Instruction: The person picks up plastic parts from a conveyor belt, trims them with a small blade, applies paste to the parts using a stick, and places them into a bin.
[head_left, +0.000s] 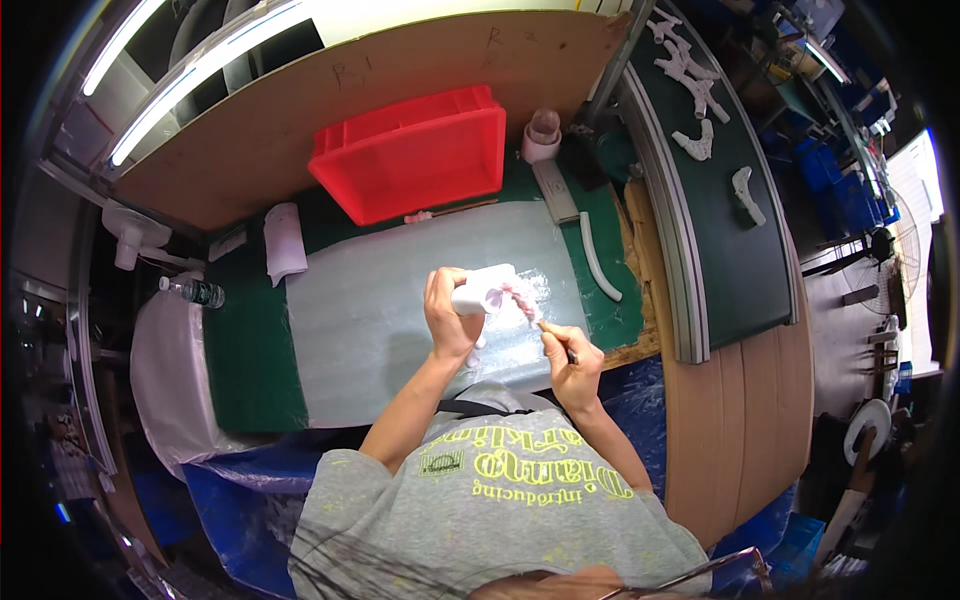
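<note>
My left hand (448, 312) is closed round a white pipe fitting (472, 297) whose round mouth faces right. Between the fingers of my right hand (573, 362) is a thin handle of what looks like a brush (530, 312). Its pinkish, fuzzy head reaches up to the fitting's mouth; glare hides whether the two touch. Below my left hand, a small white piece (476, 352) lies on the pale sheet (370, 300) that covers the middle of the green bench.
A red bin (410, 150) stands at the back against a cardboard panel (230, 170). To its right are a cup-shaped white container (541, 140) and a curved white tube (600, 262). White branched parts (690, 75) rest on a dark conveyor belt (725, 200). A plastic bottle (195, 292) lies left.
</note>
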